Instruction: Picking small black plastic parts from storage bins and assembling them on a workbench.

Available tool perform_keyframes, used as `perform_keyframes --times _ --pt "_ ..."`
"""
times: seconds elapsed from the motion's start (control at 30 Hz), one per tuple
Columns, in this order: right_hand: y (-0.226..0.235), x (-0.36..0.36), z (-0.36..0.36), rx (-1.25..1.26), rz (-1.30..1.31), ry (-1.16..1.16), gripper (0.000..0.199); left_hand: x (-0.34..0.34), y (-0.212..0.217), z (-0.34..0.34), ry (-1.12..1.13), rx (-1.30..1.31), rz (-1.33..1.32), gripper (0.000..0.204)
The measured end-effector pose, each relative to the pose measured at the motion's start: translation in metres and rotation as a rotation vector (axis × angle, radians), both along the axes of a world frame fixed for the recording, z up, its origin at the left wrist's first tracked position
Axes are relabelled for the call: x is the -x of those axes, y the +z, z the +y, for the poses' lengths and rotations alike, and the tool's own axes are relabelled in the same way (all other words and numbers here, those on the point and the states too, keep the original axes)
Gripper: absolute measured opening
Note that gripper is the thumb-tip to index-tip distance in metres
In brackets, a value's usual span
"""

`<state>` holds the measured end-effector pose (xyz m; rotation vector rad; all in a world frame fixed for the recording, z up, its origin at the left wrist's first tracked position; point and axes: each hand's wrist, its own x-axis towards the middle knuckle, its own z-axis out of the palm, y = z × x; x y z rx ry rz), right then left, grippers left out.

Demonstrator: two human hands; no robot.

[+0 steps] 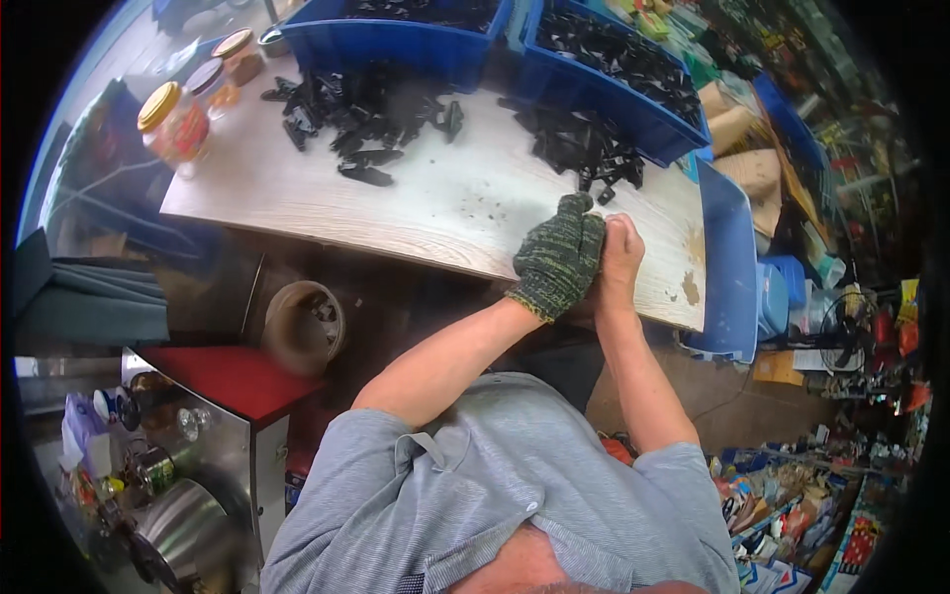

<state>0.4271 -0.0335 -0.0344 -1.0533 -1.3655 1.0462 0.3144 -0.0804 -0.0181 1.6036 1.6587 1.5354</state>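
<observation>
My left hand (560, 255), in a green-and-black knit glove, presses against my bare right hand (620, 255) above the front right part of the pale wood-grain table (435, 223). Both hands are closed, fingers curled together; whatever they hold is hidden. Just beyond the fingertips lies a small black plastic piece (606, 196), at the near edge of a pile of black plastic parts (574, 144). A second pile of similar black parts (371, 119) is spread farther left on the tabletop.
Two blue bins (396, 49) (614, 104) full of black parts line the table's far side. Lidded jars (178, 129) stand at its left corner. A blue plastic tub (727, 257) adjoins the right edge. Below the front edge sits a round bucket (305, 327), beside a red-topped cabinet (223, 381).
</observation>
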Motion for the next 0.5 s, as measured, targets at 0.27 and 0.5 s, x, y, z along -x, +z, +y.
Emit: perform_keyframes --times 0.27,0.5 --pt "0.029 0.001 -0.012 0.379 0.28 0.005 0.03 0.093 -0.024 -0.022 0.129 -0.082 0.298 0.034" --pt "0.042 -0.093 0.054 0.361 0.362 -0.519 0.03 0.202 0.002 -0.051 0.5 0.138 0.772 0.033"
